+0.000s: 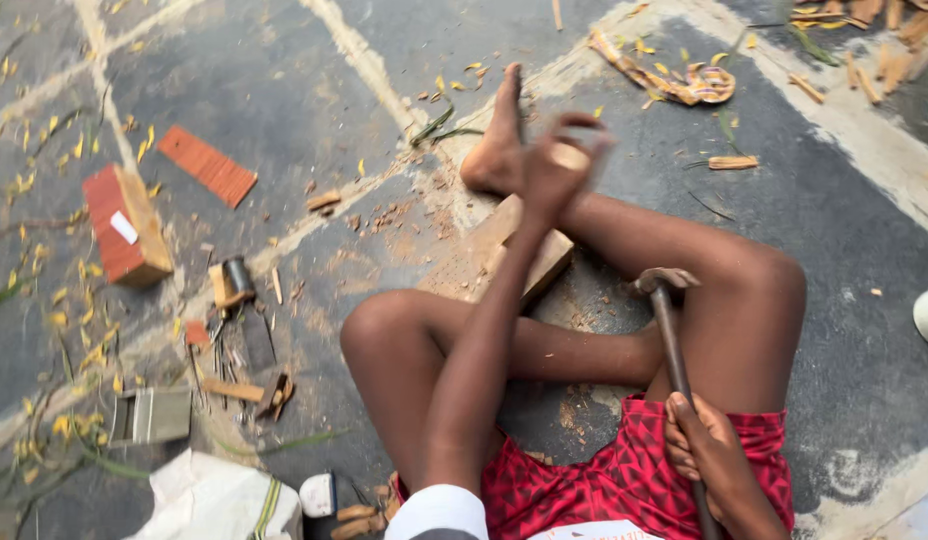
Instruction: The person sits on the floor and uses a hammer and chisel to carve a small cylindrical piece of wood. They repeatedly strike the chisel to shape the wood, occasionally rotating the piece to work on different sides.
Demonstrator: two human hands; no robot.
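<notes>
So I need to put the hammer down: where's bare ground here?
Bare pavement lies right of the bent knee, below the wood scraps, and between the red block and the foot. The tools crowd the left.

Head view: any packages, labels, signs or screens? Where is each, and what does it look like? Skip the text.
White label: small tilted rectangle stuck on the red-faced wooden block, left on the pavement.
White bag: crumpled, with a striped edge, bottom left beside the tools.
Shorts print: white patch on the red patterned shorts, bottom centre, cut off by the frame.
No signs or screens in view.
</notes>
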